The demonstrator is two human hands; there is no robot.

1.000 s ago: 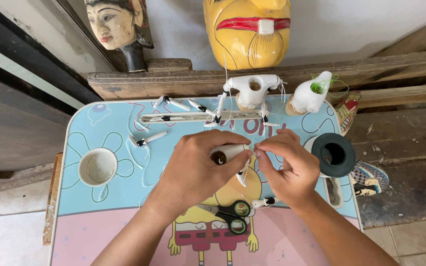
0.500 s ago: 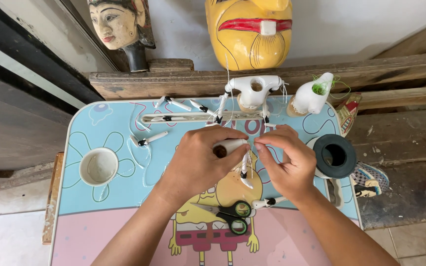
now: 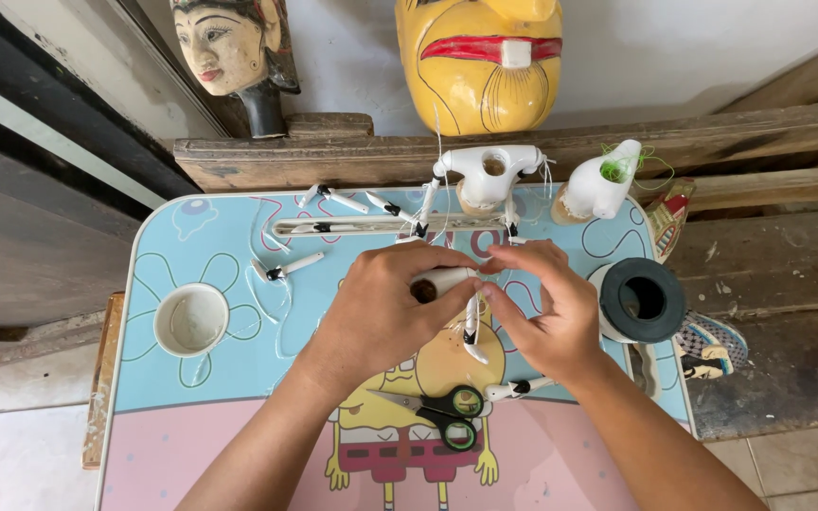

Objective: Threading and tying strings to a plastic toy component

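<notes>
The left hand's fingers curl closed around a short white tube above the middle of the desk. The right hand's fingers pinch shut on its end, where a white-and-black rod hangs down. Scissors lie just below the hands; a white cup sits left, a black tape roll right.

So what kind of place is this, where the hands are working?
Probably a small home craft workshop for puppets: a carved wooden head, a yellow mask and white puppet parts sit by a cartoon-printed table.
</notes>
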